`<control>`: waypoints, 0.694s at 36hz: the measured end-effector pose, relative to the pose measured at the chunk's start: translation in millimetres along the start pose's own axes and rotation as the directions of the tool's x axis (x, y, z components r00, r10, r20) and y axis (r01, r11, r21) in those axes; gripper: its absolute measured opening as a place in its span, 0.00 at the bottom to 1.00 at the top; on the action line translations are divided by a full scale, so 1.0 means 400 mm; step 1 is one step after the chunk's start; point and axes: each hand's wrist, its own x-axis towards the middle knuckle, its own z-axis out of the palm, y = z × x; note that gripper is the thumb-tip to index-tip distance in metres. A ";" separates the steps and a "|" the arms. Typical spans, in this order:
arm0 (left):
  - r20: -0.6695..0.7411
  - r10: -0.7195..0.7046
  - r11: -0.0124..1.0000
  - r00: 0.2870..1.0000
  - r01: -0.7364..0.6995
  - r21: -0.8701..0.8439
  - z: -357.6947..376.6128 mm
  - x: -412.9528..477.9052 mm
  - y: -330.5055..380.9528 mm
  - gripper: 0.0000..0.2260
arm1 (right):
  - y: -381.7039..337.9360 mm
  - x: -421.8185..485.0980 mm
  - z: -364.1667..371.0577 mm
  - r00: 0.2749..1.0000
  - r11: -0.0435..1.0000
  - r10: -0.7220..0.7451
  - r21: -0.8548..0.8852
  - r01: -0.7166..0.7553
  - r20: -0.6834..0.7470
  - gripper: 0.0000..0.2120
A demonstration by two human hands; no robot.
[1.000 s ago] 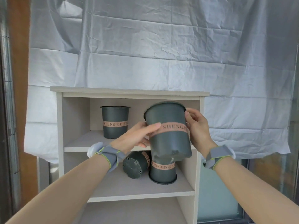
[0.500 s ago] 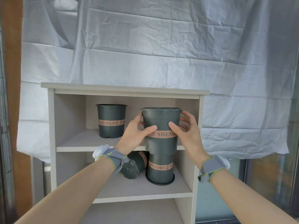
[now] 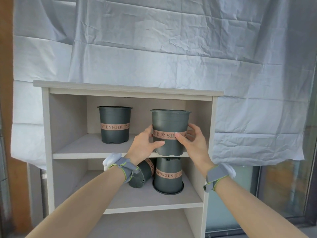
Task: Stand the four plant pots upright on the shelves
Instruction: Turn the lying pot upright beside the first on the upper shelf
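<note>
Four dark grey plant pots with pink label bands are on a pale shelf unit (image 3: 51, 134). One pot (image 3: 114, 124) stands upright at the back left of the top shelf (image 3: 82, 148). A second upright pot (image 3: 170, 122) rests at the front right of that shelf, held between my left hand (image 3: 145, 145) and my right hand (image 3: 193, 143). On the middle shelf (image 3: 154, 201), a third pot (image 3: 169, 176) stands upside down. A fourth pot (image 3: 143, 174) lies on its side, partly hidden behind my left wrist.
A crinkled silver sheet (image 3: 171, 48) hangs behind the shelf unit. A lower shelf (image 3: 145, 225) sits beneath. Glass panels and a dark frame (image 3: 283, 191) are to the right, and a brown wall strip (image 3: 6, 48) is at the left.
The held pot was tilted in front of the shelf; both hands turned it upright and set it down on the top shelf's right side.
</note>
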 end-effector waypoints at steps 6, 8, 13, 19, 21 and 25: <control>-0.047 -0.089 0.994 0.995 0.091 0.053 0.021 0.024 -0.020 0.28 | 0.029 0.029 0.017 0.998 0.996 0.061 -0.062 -0.061 -0.007 0.32; -0.047 -0.104 0.992 0.994 0.107 0.066 0.023 0.032 -0.026 0.26 | 0.033 0.037 0.021 0.997 0.994 0.075 -0.081 -0.076 -0.013 0.31; -0.066 -0.114 0.989 0.991 0.120 0.090 0.029 0.060 -0.043 0.21 | 0.052 0.064 0.033 0.993 0.982 0.113 -0.150 -0.114 -0.012 0.32; -0.045 -0.144 0.981 0.989 0.148 0.121 0.041 0.102 -0.082 0.20 | 0.073 0.102 0.046 0.989 0.965 0.143 -0.219 -0.145 -0.022 0.30; -0.023 -0.149 0.980 0.989 0.151 0.126 0.045 0.110 -0.092 0.21 | 0.079 0.110 0.051 0.988 0.956 0.153 -0.249 -0.154 -0.023 0.30; 0.017 -0.160 0.978 0.987 0.156 0.135 0.054 0.135 -0.113 0.23 | 0.097 0.128 0.061 0.989 0.940 0.146 -0.309 -0.147 -0.025 0.29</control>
